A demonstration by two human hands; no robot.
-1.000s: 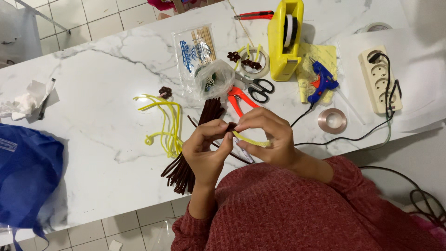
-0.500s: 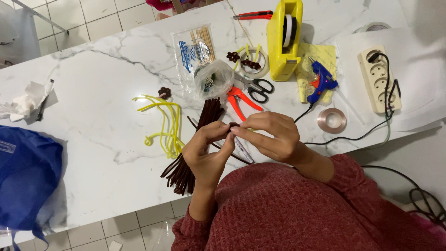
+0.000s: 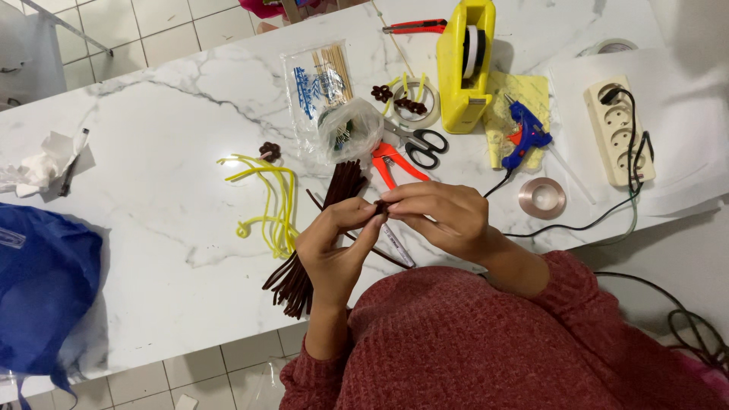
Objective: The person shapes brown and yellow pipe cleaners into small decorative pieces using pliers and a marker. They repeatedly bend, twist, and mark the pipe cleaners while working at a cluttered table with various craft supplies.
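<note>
Two hands are meeting over the near edge of the worktop, pinching one small dark brown curled piece between their fingertips. The left hand is gripping the piece from below with thumb and forefinger, while the right hand is closing on it from above, its fingers bent around the same spot. Whether a pipe cleaner is trailing from the piece cannot be told.

Just under the hands, a bundle of dark brown pipe cleaners is lying at a slant on the marble, with a grey pen showing beneath the right hand. Just left of the bundle, several yellow pipe cleaners are curling in loose loops, and a small brown flower shape is sitting beside their upper end.

Farther out, orange-handled pliers and black-handled scissors are lying side by side, next to a crumpled clear bag and a packet of wooden sticks. A yellow tape dispenser is standing behind them, with a blue glue gun on a yellow cloth to its right, a roll of clear tape near the edge, and a white power strip well off to the right. A blue bag is hanging over the worktop's left end.
</note>
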